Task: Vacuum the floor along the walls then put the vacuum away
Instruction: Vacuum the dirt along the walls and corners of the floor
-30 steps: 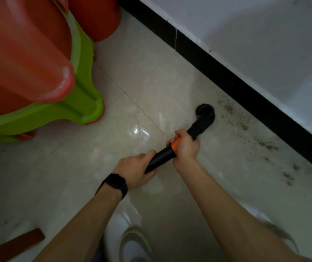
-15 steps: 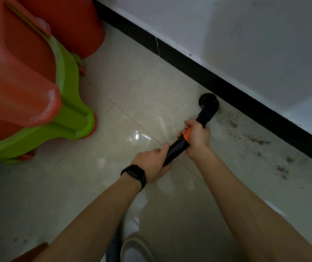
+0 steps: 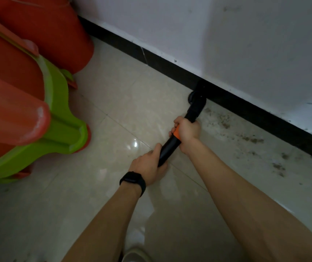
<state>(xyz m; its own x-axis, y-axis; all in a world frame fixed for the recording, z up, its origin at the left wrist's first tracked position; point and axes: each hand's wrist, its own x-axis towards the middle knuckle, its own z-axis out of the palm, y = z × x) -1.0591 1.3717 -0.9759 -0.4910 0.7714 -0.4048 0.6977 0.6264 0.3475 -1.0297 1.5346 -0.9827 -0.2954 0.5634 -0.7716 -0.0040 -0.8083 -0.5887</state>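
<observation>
A black vacuum wand (image 3: 168,148) with an orange collar runs from my hands up to its round brush nozzle (image 3: 197,97), which touches the black skirting (image 3: 246,108) at the foot of the white wall. My right hand (image 3: 186,131) grips the wand at the orange collar. Lower down the tube, my left hand (image 3: 148,167), with a black watch on its wrist, holds the wand's end. Dark dirt patches (image 3: 249,138) lie on the cream tiles to the right of the nozzle, along the skirting.
Stacked orange and green plastic stools (image 3: 28,103) fill the left side, with a second orange stack (image 3: 60,35) behind them near the wall. My shoe tip (image 3: 136,256) shows at the bottom edge. Bare tile floor (image 3: 123,95) lies between the stools and the skirting.
The nozzle has moved across the tiles away from me until it reached the skirting. Both hands went forward with the wand, still gripping it the same way.
</observation>
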